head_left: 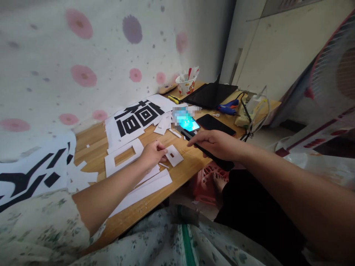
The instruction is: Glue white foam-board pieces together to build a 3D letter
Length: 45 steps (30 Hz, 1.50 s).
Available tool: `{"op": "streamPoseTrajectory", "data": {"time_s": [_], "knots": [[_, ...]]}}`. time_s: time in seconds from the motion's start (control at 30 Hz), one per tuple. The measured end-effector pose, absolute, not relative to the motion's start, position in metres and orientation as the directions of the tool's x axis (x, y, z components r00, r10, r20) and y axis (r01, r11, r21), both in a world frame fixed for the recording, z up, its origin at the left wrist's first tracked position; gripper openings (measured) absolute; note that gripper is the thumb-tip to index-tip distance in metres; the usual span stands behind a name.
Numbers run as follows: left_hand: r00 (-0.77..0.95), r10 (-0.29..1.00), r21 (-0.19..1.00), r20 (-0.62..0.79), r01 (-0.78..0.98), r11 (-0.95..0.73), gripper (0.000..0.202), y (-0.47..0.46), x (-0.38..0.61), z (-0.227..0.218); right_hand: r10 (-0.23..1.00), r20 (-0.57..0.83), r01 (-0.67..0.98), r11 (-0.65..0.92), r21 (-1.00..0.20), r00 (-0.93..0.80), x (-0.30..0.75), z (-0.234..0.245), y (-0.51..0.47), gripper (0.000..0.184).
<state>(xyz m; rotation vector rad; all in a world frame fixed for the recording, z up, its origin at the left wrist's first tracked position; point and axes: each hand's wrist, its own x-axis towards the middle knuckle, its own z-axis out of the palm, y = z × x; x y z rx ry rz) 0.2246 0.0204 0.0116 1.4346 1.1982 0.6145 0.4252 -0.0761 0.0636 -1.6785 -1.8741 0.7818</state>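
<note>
My left hand [152, 153] rests on the wooden table [183, 170], fingers pinched on the edge of a small white square piece [174, 155] with a little slot cut in it. My right hand [215, 143] is closed around a long black tool [205, 150] that lies slanted over the table's front edge, its tip pointing toward a lit phone [187, 122]. A white cut-out frame [123, 156] lies just left of my left hand. White strips [144, 187] lie under my left forearm.
A sheet with a big black character [138, 117] and white offcuts lie further back. A dark phone [215, 124], a black tablet [210, 94], a blue tool [227, 108], a paper cup [187, 85] and cables [252, 118] crowd the far end. A pink crate [206, 181] sits below.
</note>
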Motion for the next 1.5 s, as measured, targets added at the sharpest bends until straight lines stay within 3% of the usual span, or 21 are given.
{"op": "streamPoseTrajectory", "data": {"time_s": [0.1,0.2,0.37,0.67,0.83,1.17,1.5], "knots": [[0.334,0.903,0.925,-0.269,0.351,0.146,0.018,0.023,0.225,0.011,0.973,0.111,0.846,0.229,-0.482,-0.201,0.414,0.051,-0.076,0.024],[0.330,0.900,0.920,-0.284,0.358,0.159,0.019,0.024,0.227,0.012,0.963,0.105,0.917,0.268,-0.295,-0.248,0.402,0.039,-0.075,0.026],[0.346,0.892,0.919,-0.291,0.361,0.159,0.017,0.022,0.230,0.016,0.939,0.093,0.928,0.342,-0.150,-0.332,0.390,0.031,-0.072,0.026],[0.416,0.867,0.904,-0.274,0.418,0.085,0.023,0.030,0.223,0.021,0.937,0.109,0.938,0.340,-0.069,-0.332,0.379,0.032,-0.071,0.029],[0.506,0.822,0.887,-0.262,0.461,-0.001,0.013,0.038,0.216,0.023,0.942,0.089,0.944,0.327,-0.036,-0.323,0.378,0.033,-0.072,0.032],[0.527,0.815,0.774,-0.240,0.611,-0.167,0.014,0.047,0.211,0.017,0.935,0.025,0.935,0.354,-0.007,-0.354,0.376,0.035,-0.069,0.034],[0.581,0.761,0.715,-0.288,0.659,-0.233,0.017,0.061,0.209,0.018,0.944,0.085,0.947,0.320,0.010,-0.320,0.376,0.029,-0.068,0.029]]}}
